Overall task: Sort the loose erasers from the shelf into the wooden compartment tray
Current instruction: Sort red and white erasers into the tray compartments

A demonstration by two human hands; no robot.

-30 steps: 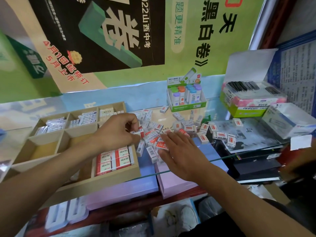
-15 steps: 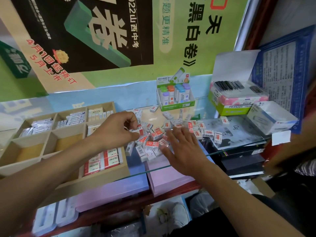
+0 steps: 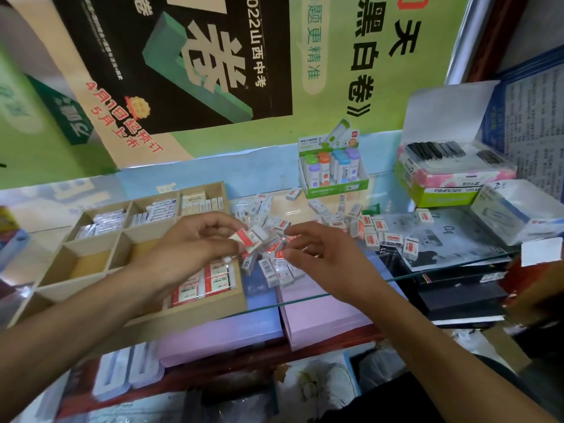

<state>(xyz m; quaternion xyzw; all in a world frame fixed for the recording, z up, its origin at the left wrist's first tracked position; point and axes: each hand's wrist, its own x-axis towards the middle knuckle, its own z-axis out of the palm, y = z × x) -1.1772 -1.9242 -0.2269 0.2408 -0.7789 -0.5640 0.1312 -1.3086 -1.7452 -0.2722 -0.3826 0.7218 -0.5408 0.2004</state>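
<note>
My left hand [image 3: 195,242] pinches a red-and-white eraser [image 3: 248,238] between thumb and fingertips. My right hand [image 3: 323,254] hovers close beside it, fingers loosely curled, holding nothing I can see. Loose erasers [image 3: 332,221] lie scattered under and beyond both hands on the glass shelf [image 3: 427,273]. The wooden tray [image 3: 189,312] sits under my left wrist.

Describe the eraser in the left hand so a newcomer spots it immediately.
Start at the wooden compartment tray on the glass shelf. Just past its right edge, the left hand pinches a red-and-white eraser. Unlike the loose erasers, it is lifted off the glass.
</note>
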